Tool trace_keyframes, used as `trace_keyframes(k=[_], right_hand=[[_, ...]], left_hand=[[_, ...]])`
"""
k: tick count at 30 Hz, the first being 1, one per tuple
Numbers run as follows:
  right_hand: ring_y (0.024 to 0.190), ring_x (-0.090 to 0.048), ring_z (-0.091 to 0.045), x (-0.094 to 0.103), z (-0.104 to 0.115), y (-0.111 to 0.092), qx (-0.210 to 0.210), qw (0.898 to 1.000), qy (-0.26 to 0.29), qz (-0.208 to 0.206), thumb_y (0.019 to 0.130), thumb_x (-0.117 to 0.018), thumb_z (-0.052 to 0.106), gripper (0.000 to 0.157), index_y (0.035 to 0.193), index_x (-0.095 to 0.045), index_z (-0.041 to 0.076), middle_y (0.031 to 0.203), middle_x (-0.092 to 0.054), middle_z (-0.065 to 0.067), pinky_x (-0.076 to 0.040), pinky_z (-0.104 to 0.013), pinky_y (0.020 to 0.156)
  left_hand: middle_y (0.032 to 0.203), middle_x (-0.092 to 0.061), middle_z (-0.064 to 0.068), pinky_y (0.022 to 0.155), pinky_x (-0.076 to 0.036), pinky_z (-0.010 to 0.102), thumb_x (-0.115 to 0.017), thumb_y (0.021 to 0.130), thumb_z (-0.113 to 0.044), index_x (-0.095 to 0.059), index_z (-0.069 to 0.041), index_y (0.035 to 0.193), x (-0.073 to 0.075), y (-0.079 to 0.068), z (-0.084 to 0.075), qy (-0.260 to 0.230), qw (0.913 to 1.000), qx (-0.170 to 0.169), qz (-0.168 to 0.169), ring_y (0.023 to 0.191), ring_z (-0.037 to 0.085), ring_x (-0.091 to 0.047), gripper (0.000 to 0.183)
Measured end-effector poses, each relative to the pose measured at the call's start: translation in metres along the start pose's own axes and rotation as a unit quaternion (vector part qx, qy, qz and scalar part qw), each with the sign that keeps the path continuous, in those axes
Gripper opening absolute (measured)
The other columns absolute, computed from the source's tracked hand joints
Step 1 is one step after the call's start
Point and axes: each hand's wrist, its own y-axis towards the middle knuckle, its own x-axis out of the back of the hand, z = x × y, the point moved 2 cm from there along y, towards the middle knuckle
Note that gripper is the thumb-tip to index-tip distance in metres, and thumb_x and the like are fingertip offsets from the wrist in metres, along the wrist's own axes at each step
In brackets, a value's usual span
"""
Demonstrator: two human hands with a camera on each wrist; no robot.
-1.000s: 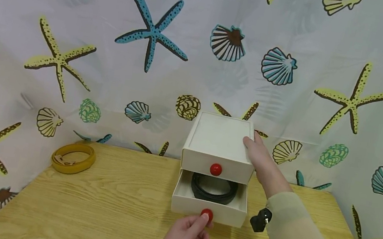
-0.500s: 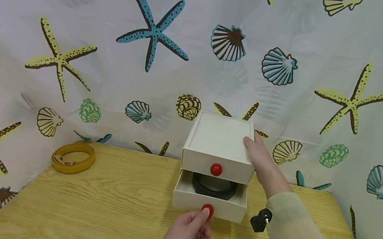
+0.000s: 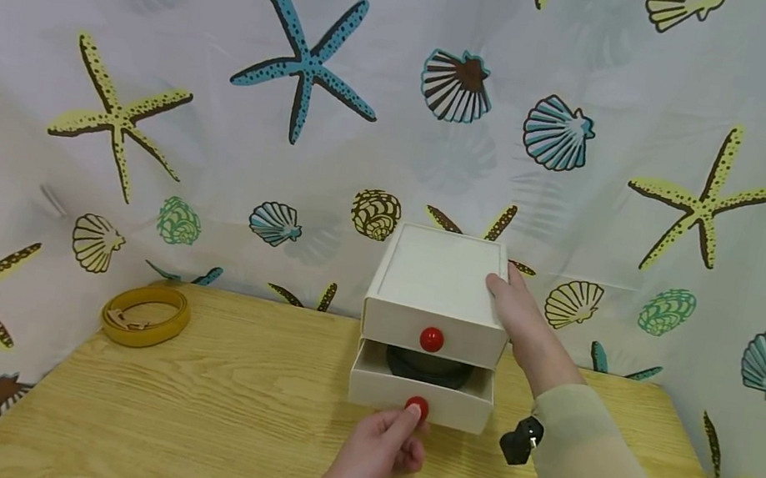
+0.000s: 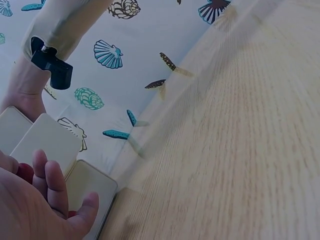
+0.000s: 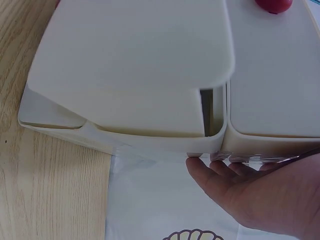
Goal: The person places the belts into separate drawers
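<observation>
Head view: in front of and above white drawer box [image 3: 444, 273]; faces forward and down; set well back, tabletop [image 3: 233, 408] around box, patterned curtain [image 3: 389, 20] behind it.
Left-wrist view: low, near, in front of drawer box; tilted; faces past box's right side to curtain; box only partly caught.
Right-wrist view: very near, front right of drawer box; turned on its side; pulled-out drawer [image 5: 135, 50] looms large.
Head + left wrist share: left hand [image 3: 379, 456] before box, curtain right of box.
Head + right wrist share: right hand [image 3: 520, 306] at box's right side, upper red knob [image 3: 431, 338] on box front.
</observation>
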Motion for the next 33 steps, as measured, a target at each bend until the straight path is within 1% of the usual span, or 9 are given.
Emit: trace_keyframes(k=[4,10,15,21,26,33], right_hand=[[0.168,-0.006,-0.038,0.000,0.000,0.000,0.006,1.000,0.003,0.002,0.120,-0.032,0.035,0.071,0.178,0.007,0.018,0.184,0.000,-0.015,-0.011,-0.060,0.133],[0.168,-0.006,-0.038,-0.001,0.000,0.000,0.009,1.000,0.007,0.003,0.120,-0.032,0.034,0.071,0.178,0.007,0.018,0.184,0.000,-0.015,-0.011,-0.059,0.133],[0.168,-0.007,-0.037,-0.001,0.000,0.000,0.015,1.000,0.008,0.003,0.120,-0.032,0.034,0.070,0.178,0.006,0.019,0.184,-0.001,-0.015,-0.011,-0.058,0.133],[0.168,-0.008,-0.037,0.000,0.000,0.000,0.015,1.000,0.011,0.006,0.120,-0.033,0.034,0.070,0.178,0.004,0.020,0.185,-0.002,-0.014,-0.011,-0.059,0.133],[0.168,-0.005,-0.037,0.000,0.000,0.000,0.010,1.000,0.010,0.002,0.120,-0.033,0.034,0.071,0.178,0.006,0.020,0.185,0.001,-0.013,-0.010,-0.059,0.133],[0.169,-0.004,-0.036,0.000,-0.001,0.000,0.006,1.000,0.011,0.001,0.120,-0.033,0.034,0.071,0.178,0.006,0.020,0.185,0.002,-0.012,-0.009,-0.059,0.133]], left_hand=[[0.079,-0.067,0.001,0.079,-0.058,0.032,-0.058,0.117,-0.037,-0.076,-0.001,0.111,-0.001,0.004,-0.001,-0.006,0.9999,-0.012,-0.004,0.075,0.016,-0.063,0.041],[0.075,-0.066,0.000,0.076,-0.057,0.029,-0.058,0.117,-0.033,-0.075,0.005,0.114,-0.002,0.012,-0.001,-0.007,0.9993,-0.036,-0.008,0.071,0.015,-0.063,0.042],[0.077,-0.066,0.001,0.075,-0.057,0.030,-0.057,0.117,-0.035,-0.074,0.005,0.116,-0.002,0.017,-0.001,-0.005,0.9994,-0.033,-0.009,0.071,0.016,-0.063,0.043],[0.079,-0.066,0.002,0.076,-0.057,0.030,-0.056,0.118,-0.035,-0.073,0.006,0.116,-0.003,0.022,-0.004,-0.005,0.9994,-0.034,-0.010,0.073,0.016,-0.063,0.044],[0.082,-0.067,0.002,0.077,-0.058,0.031,-0.056,0.118,-0.036,-0.072,0.006,0.118,-0.004,0.026,-0.006,-0.005,0.9995,-0.029,-0.012,0.075,0.016,-0.063,0.045],[0.080,-0.065,0.001,0.076,-0.058,0.031,-0.056,0.118,-0.036,-0.072,0.006,0.118,-0.006,0.033,-0.005,-0.007,0.9990,-0.041,-0.015,0.072,0.015,-0.062,0.046]])
